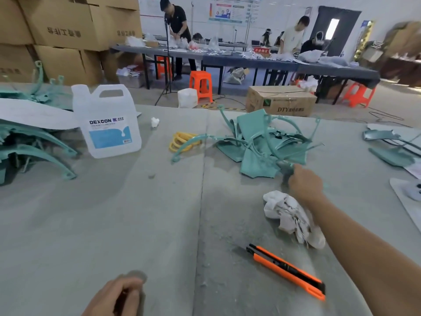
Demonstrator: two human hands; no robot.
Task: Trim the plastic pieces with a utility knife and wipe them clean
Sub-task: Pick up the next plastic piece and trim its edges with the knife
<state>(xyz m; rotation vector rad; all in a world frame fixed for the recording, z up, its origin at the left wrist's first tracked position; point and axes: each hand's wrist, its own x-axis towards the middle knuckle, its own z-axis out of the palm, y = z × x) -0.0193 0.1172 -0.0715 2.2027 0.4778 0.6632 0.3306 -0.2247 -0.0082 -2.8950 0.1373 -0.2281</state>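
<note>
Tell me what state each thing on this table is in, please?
utility knife: lying flat, untouched, blade seemingly out.
rag: crumpled, beside the right forearm.
jug: upright, capped.
teal pile: jumbled heap.
teal piece: at the pile's near edge, gripped.
right hand: outstretched, fingers curled round the teal piece.
left hand: fingers curled; any contents too blurred to tell.

Open tabletop runs along the near-left edge; jug, teal pieces, rag and knife block the far and right sides.
</note>
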